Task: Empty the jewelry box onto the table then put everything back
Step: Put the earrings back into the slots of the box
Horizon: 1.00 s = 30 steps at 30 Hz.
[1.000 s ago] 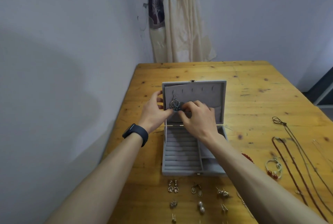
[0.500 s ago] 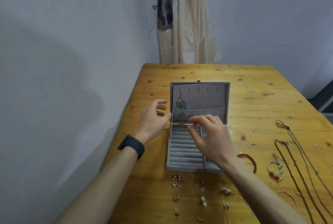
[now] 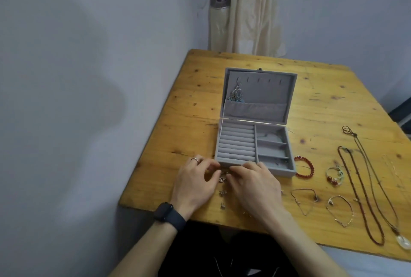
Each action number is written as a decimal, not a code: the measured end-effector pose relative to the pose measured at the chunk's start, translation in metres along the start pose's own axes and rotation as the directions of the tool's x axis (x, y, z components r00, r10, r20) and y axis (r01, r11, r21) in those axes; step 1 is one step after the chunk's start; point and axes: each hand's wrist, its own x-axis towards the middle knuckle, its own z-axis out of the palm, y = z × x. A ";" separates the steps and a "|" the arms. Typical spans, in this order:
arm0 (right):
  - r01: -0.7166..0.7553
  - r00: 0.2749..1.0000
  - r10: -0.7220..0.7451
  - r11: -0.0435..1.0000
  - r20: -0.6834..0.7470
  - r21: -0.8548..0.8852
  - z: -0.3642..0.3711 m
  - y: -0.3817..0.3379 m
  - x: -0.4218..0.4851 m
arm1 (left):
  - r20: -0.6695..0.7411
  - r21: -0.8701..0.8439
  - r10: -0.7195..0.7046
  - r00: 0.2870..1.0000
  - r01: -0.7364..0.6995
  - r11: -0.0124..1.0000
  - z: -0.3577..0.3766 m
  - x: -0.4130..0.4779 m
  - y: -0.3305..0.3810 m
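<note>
The left hand (image 3: 195, 184) (a dark watch (image 3: 165, 211) on its wrist) lies low on the table (image 3: 322, 103), fingers bent inward toward the small earrings (image 3: 222, 179) laid in rows by the near edge. The right hand (image 3: 253, 184) mirrors it, fingertips meeting the left's over the same pieces. Whether either hand actually pinches one, I cannot tell. Both probably work together because the studs are tiny. Just behind them the jewelry box (image 3: 236, 143) stands open, its ring rolls bare and a dangling earring (image 3: 236, 95) hooked in the lid, so refilling looks barely begun. Further right a red bead bracelet (image 3: 312, 166) lies beside the box, with the necklaces (image 3: 346, 130) stretched straight, likely to avoid tangling.
</note>
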 end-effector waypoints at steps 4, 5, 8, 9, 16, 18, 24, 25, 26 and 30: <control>-0.056 0.998 0.057 0.998 0.025 -0.026 0.006 -0.006 0.000 | -0.049 0.090 0.004 0.999 0.001 0.996 0.006 -0.003 0.004; -0.070 0.997 0.070 0.997 0.029 -0.020 0.007 -0.007 0.000 | -0.048 0.109 0.007 0.999 -0.002 0.994 0.006 -0.003 0.005; -0.104 0.994 0.103 0.995 0.025 0.009 0.009 -0.008 -0.001 | -0.017 0.148 0.006 1.000 -0.004 0.989 0.005 -0.001 0.009; -0.117 0.993 0.116 0.993 0.030 0.028 0.010 -0.008 -0.001 | -0.002 0.155 0.007 1.000 -0.007 0.988 0.004 0.000 0.010; -0.142 0.988 0.153 0.961 -0.031 0.237 0.004 0.001 -0.007 | 0.077 0.150 0.043 0.996 -0.055 0.987 -0.005 0.005 0.011; -0.166 0.980 0.196 0.911 -0.045 0.377 -0.001 0.008 -0.009 | 0.087 0.080 0.012 0.996 -0.019 0.997 -0.008 0.005 0.011; -0.184 0.962 0.267 0.779 -0.051 0.599 -0.012 0.032 -0.004 | 0.025 -0.230 -0.008 1.000 0.014 0.973 -0.014 0.017 0.025; -0.181 0.959 0.273 0.787 -0.070 0.590 -0.014 0.035 -0.001 | 0.016 -0.263 -0.002 1.000 0.007 0.965 -0.013 0.022 0.029; -0.182 0.957 0.277 0.807 -0.087 0.562 -0.015 0.038 0.002 | 0.018 -0.283 0.006 1.000 -0.001 0.959 -0.012 0.027 0.032; -0.167 0.964 0.233 0.908 -0.131 0.384 -0.019 0.049 0.017 | 0.069 -0.292 0.043 0.997 -0.021 0.956 0.001 0.050 0.045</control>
